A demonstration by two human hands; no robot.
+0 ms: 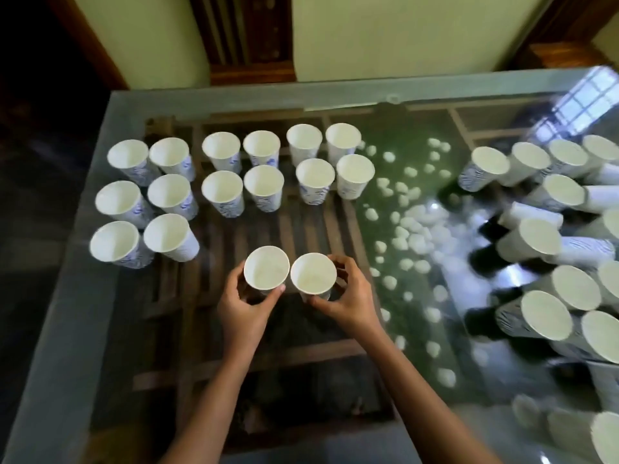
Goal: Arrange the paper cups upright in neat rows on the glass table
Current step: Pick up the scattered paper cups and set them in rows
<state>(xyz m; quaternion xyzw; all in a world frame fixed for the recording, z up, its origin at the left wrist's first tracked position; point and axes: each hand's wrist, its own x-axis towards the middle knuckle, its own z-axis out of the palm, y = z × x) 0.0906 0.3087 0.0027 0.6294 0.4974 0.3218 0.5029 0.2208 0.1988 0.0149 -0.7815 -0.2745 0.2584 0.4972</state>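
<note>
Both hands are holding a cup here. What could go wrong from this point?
The left hand and right hand hold the left cup and right cup almost rim to rim; set down together, one may tip the other. Placing them beside the third row's end cup could nudge it out of line on the glass table.

On the glass table (375, 296) a bare lane is left from 1 to 5 o'clock, hemmed by cup rows (222, 187) at 11 and crowded cups (528, 236) at 3 o'clock.

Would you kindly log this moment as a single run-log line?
left hand: grips left cup | right hand: grips right cup | both upright, side by side
</note>
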